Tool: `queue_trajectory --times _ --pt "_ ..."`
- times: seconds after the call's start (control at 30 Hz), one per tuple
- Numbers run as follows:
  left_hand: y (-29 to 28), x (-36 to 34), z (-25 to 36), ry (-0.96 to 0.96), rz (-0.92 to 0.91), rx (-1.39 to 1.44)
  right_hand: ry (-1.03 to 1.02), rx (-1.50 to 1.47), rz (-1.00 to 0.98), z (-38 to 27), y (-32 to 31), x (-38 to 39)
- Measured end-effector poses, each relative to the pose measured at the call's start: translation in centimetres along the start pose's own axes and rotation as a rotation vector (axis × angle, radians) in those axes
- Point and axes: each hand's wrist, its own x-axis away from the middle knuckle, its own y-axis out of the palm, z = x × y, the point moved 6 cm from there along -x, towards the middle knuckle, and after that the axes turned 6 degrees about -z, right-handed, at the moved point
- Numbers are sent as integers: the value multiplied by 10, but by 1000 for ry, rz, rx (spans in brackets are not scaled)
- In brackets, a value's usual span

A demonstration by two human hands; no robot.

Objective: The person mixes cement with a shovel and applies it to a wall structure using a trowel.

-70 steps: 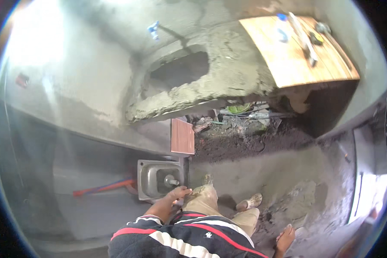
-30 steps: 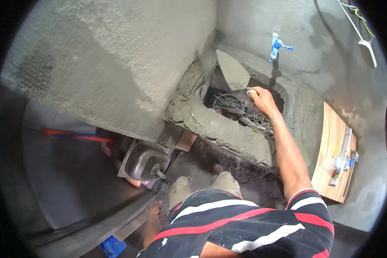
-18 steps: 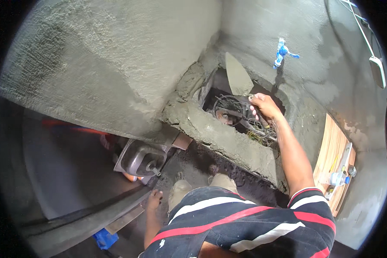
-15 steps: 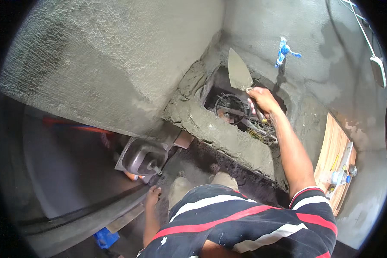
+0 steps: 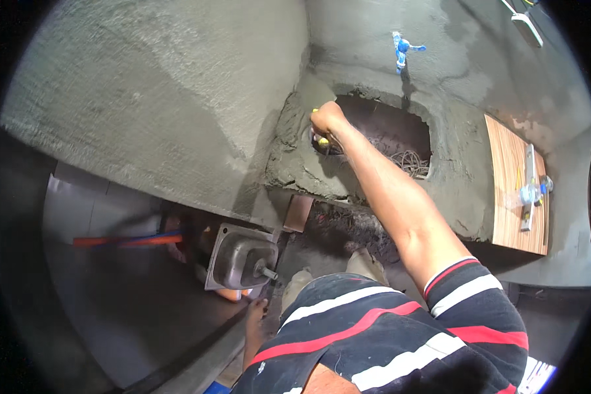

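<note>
My right hand (image 5: pixel 328 121) is closed round the handle of a pointing trowel (image 5: pixel 316 93), whose blade lies over the wet cement at the back left of the opening. Yellow parts of its handle show beside my fingers. The grey cement counter (image 5: pixel 463 148) surrounds a rounded rectangular opening, and tangled wire (image 5: pixel 410 163) shows down inside it. Part of the opening's left side is covered by my hand and forearm. Low beside my body hangs my left hand (image 5: pixel 257 310), holding nothing, its fingers loosely apart, near the steel sink.
A loose steel sink basin (image 5: pixel 218 259) stands below on the left, near a red-orange bar (image 5: pixel 125 241). On the right, a wood-grain board (image 5: pixel 502 171) bears a spirit level (image 5: pixel 529 164) and a clear bottle (image 5: pixel 526 196). A blue-wrapped tap (image 5: pixel 402 47) juts from the back wall.
My right hand has swung the trowel left and down, from above the opening to the cement at its left side. The view has shifted. My left hand still hangs low.
</note>
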Motion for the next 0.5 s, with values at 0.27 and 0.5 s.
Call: queue_trajectory --times 0.27,0.5 --pt "-97 56 -54 -51 187 61 41 319 26 -37 65 94" --pt "-81 41 -32 -85 79 33 -2 -275 5 -31 106 105"
